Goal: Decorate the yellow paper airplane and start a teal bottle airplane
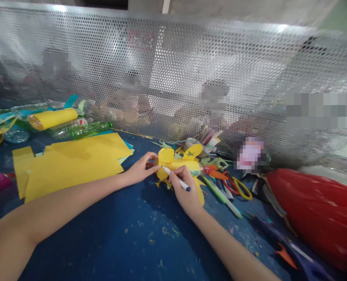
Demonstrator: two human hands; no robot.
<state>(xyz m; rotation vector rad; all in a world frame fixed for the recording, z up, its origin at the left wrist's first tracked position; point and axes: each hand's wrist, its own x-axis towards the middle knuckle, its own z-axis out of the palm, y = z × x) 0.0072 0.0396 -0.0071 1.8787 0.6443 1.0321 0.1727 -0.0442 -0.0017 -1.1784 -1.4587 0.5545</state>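
Observation:
A plastic bottle wrapped in yellow paper (177, 164) lies on the blue table, its clear neck and red cap pointing right. Rounded yellow paper pieces stick out from it, and one upper piece (194, 152) bears a green star. My left hand (142, 168) grips the bottle's left end between thumb and fingers. In my right hand (185, 190) is a white marker (177, 178) with a dark blue rear end. Its tip meets the yellow paper near the left end, close to my left thumb. My right fingers cover part of the bottle's underside.
Yellow paper sheets (76, 166) lie at left, with a green bottle (91, 130) and a yellow-wrapped bottle (54, 118) behind. Scissors (241, 189), a green pen (217, 192) and a red bag (317, 212) are at right. A perforated metal screen (173, 70) stands behind; people show beyond it.

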